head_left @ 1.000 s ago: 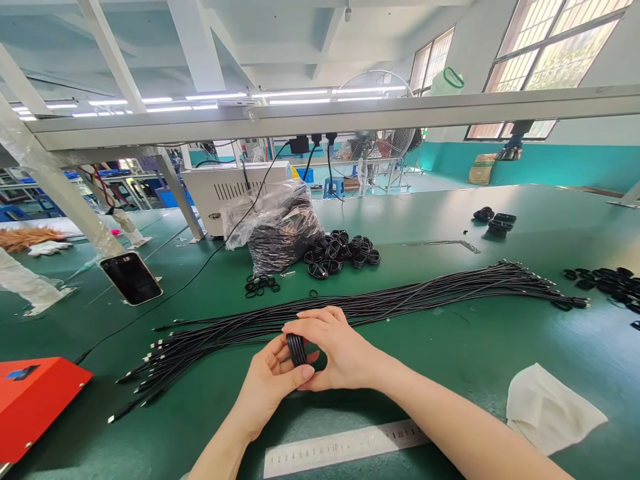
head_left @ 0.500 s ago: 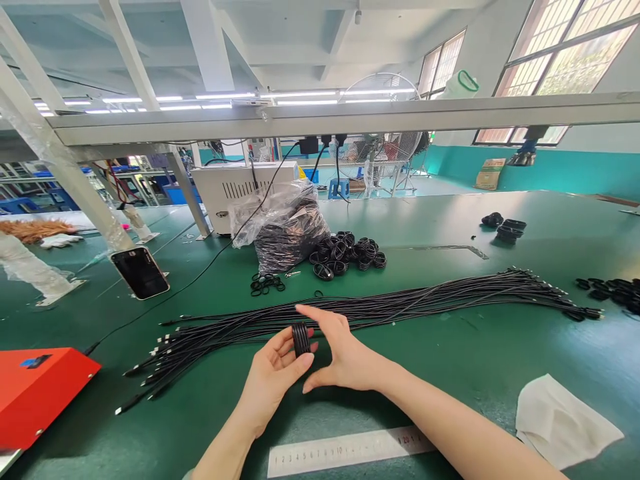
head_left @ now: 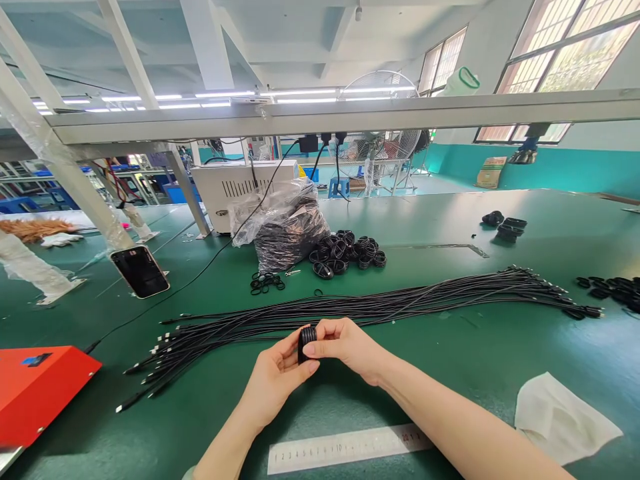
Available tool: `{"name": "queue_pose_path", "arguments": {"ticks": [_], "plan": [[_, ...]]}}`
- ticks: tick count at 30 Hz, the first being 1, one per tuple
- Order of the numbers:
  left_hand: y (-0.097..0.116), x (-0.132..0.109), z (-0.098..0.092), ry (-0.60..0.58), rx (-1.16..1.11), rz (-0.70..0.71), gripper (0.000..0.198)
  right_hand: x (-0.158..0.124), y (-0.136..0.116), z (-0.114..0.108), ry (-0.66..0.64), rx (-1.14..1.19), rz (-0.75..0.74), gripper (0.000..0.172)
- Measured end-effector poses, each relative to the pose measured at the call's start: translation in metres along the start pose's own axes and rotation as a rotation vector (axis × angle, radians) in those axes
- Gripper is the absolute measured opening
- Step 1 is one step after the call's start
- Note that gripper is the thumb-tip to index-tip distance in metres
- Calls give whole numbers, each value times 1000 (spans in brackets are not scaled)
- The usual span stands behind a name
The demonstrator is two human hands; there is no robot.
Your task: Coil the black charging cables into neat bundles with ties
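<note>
Green workbench (head_left: 450, 373) is spread through a bright factory room. Black cables (head_left: 380, 308) are laid across it in a long bundle. Beyond them, a plastic bag of black rings (head_left: 285, 230) is set beside a loose heap of rings (head_left: 345, 253). A red box (head_left: 40, 390) is placed far left of the hands, a white cloth (head_left: 565, 420) right, and a steel ruler (head_left: 345, 450) near. A small stack of black rings (head_left: 307, 344) is held just nearer than the cables, gripped between the closed fingers of the left hand (head_left: 277, 377) and the right hand (head_left: 347, 347).
</note>
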State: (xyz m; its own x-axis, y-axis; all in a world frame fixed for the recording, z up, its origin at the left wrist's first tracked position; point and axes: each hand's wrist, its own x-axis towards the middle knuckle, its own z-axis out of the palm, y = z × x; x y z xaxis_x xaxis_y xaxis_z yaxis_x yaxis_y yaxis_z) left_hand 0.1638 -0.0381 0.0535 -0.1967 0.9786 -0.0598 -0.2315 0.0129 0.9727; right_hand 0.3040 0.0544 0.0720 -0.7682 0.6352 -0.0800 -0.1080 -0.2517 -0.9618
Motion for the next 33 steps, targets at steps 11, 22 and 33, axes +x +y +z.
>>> {"name": "queue_pose_path", "arguments": {"ticks": [11,22,33], "plan": [[9,1,-10,-143,-117,-148,67,3,-3,-7,25,-270,-30,45],[7,3,-17,-203,-421,-276,31,-10,-8,3,19,-853,-310,85],[7,2,-11,-211,-496,-312,33,-8,9,12,44,-1052,-514,74]]}}
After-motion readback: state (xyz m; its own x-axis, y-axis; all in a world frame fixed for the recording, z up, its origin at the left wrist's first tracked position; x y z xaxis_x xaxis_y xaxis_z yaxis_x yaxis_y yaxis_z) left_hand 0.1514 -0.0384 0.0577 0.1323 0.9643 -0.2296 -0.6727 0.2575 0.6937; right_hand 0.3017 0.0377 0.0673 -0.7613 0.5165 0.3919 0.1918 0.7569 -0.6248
